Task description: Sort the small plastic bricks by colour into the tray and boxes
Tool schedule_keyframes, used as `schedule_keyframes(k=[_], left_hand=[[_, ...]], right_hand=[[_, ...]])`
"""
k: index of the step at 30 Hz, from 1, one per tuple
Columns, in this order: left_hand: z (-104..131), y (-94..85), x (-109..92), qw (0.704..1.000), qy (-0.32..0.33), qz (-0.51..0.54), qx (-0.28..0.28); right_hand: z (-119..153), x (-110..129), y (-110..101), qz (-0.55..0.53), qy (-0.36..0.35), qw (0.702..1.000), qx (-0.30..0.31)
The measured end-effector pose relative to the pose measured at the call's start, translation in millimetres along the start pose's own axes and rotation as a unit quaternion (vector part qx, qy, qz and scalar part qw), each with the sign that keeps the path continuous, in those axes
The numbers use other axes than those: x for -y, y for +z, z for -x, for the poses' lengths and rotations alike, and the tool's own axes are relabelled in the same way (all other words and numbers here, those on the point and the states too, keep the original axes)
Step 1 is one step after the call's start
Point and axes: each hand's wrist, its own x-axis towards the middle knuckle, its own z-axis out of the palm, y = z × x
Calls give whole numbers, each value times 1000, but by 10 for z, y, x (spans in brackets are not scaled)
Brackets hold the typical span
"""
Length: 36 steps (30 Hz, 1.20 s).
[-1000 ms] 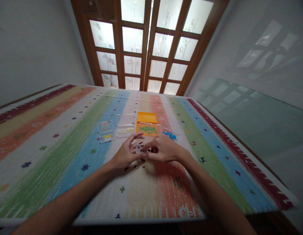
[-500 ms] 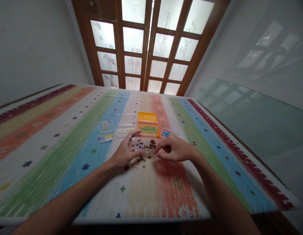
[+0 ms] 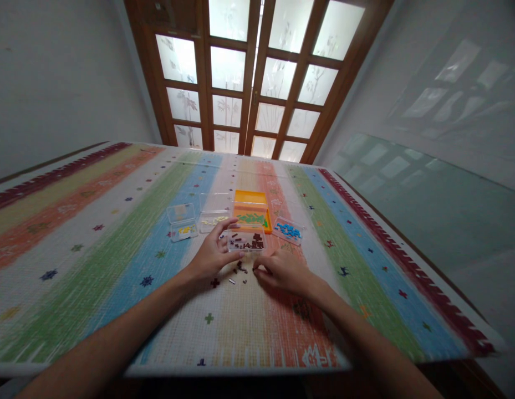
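My left hand (image 3: 209, 254) grips the left side of a small clear plastic box (image 3: 246, 231), thumb at the near edge and fingers at the far one. Dark brown small pieces (image 3: 257, 241) lie inside, mostly toward the right; their exact kind is too small to make out. Several loose brown pieces (image 3: 240, 268) rest on the cloth just below the box. Right of them, my right hand (image 3: 284, 271) is down on the cloth, thumb and forefinger pinched at a small brown piece (image 3: 254, 269), largely hidden by the fingertips.
Behind the hands stand an open orange box (image 3: 251, 197) with green pieces, a clear box (image 3: 215, 213) with pale pieces and another clear box (image 3: 182, 212) with yellow pieces. To the right is a clear box with blue pieces (image 3: 288, 229). A striped tablecloth (image 3: 128, 266) covers the table.
My right hand has moved left and toward me, from beside the box to a brown piece on the cloth. The blue pieces now show fully. The held box shifted slightly.
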Motion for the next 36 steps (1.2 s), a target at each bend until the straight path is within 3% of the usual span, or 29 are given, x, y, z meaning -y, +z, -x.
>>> schedule_keyframes(k=[18,23,27,30,36], left_hand=[[-17,-12,37,999,-31,8,-24],[-21,-29,39,999,-46,16,-15],[-11,-12,25,998,-48,33,16],[1,6,13,997,-47,50,30],[2,3,21,997,-48,54,34]], right_hand=[[-9,26,-3,-25,28,999,-13],[55,110,-209,-137,-42,989,-22],[19,135,-466,-185,-41,971,-144],[-105,86,-594,-185,-17,968,-171],[-382,13,-597,-82,43,989,-115]])
